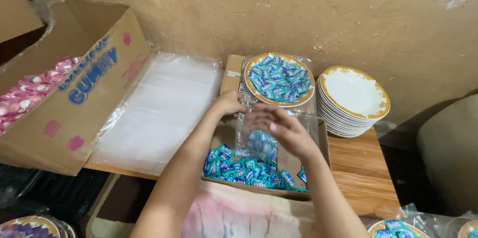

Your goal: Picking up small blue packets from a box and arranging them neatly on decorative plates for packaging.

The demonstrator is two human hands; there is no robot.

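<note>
- Surface [363, 168] of wood, crowded: large cardboard box [64, 118] at its left edge, stack of clear plastic bags [159, 108] flat beside it, stacked white plates [353, 98] near the wall, bare strip only at right front.
- Shallow carton [323, 143] of blue wrapped candies [239, 168] lies under both hands.
- Clear bag [259, 143] hangs between the hands, above those candies.
- Left hand [230, 103] pinches the bag's top edge; right hand [286, 131], blurred, fingers curled at its mouth, grip unclear.

Candy-filled plate [279, 78] sits behind the candy box [249, 168], left of stacked plates [353, 98].
</note>
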